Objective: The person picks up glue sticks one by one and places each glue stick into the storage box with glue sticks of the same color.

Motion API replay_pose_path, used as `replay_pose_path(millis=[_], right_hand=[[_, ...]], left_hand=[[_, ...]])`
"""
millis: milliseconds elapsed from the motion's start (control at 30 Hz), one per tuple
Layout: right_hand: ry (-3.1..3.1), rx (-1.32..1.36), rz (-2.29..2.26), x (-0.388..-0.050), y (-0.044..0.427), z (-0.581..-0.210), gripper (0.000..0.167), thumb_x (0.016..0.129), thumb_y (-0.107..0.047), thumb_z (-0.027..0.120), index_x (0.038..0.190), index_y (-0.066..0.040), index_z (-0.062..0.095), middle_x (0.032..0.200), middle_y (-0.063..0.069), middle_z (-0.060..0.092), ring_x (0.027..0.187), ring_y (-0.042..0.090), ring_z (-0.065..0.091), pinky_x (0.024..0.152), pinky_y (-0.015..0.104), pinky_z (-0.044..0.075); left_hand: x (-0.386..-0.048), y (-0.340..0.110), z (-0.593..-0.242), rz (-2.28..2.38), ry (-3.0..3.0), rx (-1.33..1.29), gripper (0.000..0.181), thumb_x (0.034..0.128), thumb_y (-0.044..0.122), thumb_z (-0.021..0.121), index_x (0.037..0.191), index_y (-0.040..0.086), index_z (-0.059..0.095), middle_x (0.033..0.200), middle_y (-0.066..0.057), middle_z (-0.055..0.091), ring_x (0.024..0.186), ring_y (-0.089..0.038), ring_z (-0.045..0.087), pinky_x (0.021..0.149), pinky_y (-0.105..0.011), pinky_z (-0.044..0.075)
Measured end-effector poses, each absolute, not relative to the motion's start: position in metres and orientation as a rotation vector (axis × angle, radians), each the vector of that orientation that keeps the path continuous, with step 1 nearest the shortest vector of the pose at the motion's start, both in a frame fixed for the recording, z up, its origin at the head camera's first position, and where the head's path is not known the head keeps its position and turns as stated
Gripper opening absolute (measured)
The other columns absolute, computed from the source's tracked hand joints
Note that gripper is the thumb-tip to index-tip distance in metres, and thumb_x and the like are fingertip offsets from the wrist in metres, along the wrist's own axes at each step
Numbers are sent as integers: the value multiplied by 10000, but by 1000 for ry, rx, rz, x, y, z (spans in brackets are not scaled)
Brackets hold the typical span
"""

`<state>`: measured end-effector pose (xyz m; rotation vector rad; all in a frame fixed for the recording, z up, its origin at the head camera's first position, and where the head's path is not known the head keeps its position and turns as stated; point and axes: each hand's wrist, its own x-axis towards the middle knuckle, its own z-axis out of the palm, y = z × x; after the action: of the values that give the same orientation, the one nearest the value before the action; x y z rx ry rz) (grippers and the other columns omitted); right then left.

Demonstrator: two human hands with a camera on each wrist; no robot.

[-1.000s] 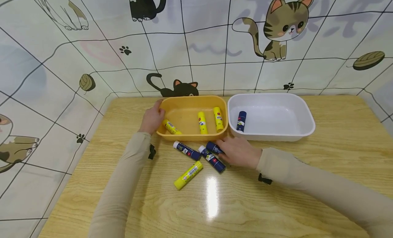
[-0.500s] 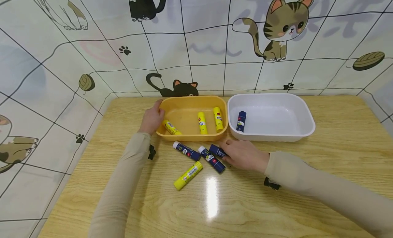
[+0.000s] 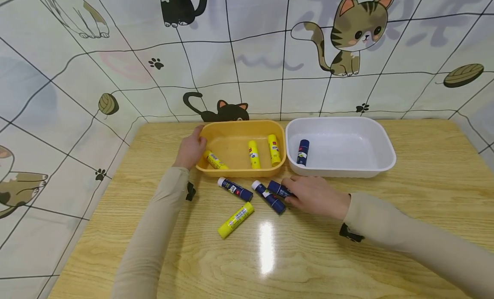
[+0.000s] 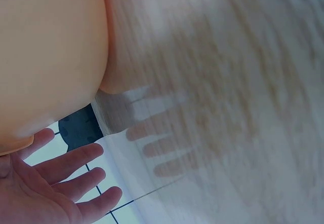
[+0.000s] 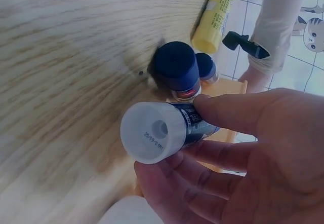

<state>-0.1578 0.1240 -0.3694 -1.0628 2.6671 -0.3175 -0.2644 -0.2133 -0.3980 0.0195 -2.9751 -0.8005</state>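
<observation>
One glue stick (image 5: pixel 164 132) pinched, right hand (image 3: pixel 314 197); left hand (image 3: pixel 190 149), fingers (image 4: pixel 73 161) straight, touching yellow tray (image 3: pixel 241 173).

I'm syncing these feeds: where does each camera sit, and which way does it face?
Head: on the head, facing forward and down at the table, orange tub and white tub; left hand, right hand and both sleeves show.
Left wrist: on that wrist, facing the orange tub's outer wall and the table; the left hand shows.
Right wrist: on that wrist, facing the blue stick pinched by the right hand, which shows; left sleeve beyond.
Head and right wrist share the pinched blue stick and the loose yellow stick.
</observation>
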Motion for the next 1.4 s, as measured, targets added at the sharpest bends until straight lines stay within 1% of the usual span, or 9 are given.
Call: replay_pose_path(millis=[167,400,500,733,833,967,1100,1200,1400], right_hand=[[2703,-1085,-363,-157,133,-365,213,892,-186,695,1030,-62,591,770,-26,516,604,113,453,516,243,384],[2729,-1025,-416,-160,145,-353,350,914,-189,668,1204,-25,561,882,41,615,676,135,527,590,305,461],[2725,-963,-425,-162,148,-348,365,925,-194,654,1228,-14,559,881,42,613,670,146,534,583,314,465],[2756,-950,-422,-167,156,-339,353,918,-192,660,1197,9,584,849,19,611,656,142,536,538,307,453],[2738,-933,-457,-169,158,-337,356,916,-196,662,1200,6,588,853,6,610,659,136,528,544,303,445],[2728,-907,-464,-170,159,-335,373,922,-218,656,1216,1,586,907,28,637,688,141,554,573,326,470],[2748,-895,-470,-171,162,-333,364,922,-227,654,1202,-1,593,874,24,634,694,151,563,580,352,476],[2753,-872,-483,-174,164,-331,343,918,-221,657,1178,-5,600,819,2,616,675,145,552,562,340,465],[2732,-803,-534,-183,171,-327,319,910,-202,659,1142,7,596,826,31,645,645,124,566,563,323,471]], left_hand=[[-264,-214,-399,-806,-2972,18,459,996,165,377,1445,72,398,1051,-293,624,713,-364,543,711,-447,476],[-264,-215,-400,-813,-2967,2,467,997,166,372,1453,64,387,1027,-286,623,678,-342,536,665,-425,465],[-264,-215,-400,-811,-2969,5,469,996,169,377,1454,67,388,1041,-288,623,696,-347,540,680,-430,470],[-264,-215,-400,-815,-2966,-2,466,994,164,379,1449,67,393,1073,-297,618,733,-370,546,719,-457,476],[-264,-215,-400,-806,-2961,-9,463,991,159,383,1443,62,399,1089,-301,616,758,-383,546,754,-472,472],[-264,-216,-400,-810,-2958,-2,460,991,163,389,1440,66,403,1111,-296,614,779,-391,546,780,-477,469],[-265,-216,-400,-818,-2963,5,459,993,166,383,1441,69,399,1131,-286,609,795,-385,544,796,-473,466],[-265,-216,-400,-819,-2965,4,460,995,169,380,1443,69,396,1143,-282,606,805,-385,544,810,-476,464],[-265,-216,-400,-825,-2971,8,462,997,171,375,1448,72,391,1144,-278,603,817,-386,542,816,-477,462]])
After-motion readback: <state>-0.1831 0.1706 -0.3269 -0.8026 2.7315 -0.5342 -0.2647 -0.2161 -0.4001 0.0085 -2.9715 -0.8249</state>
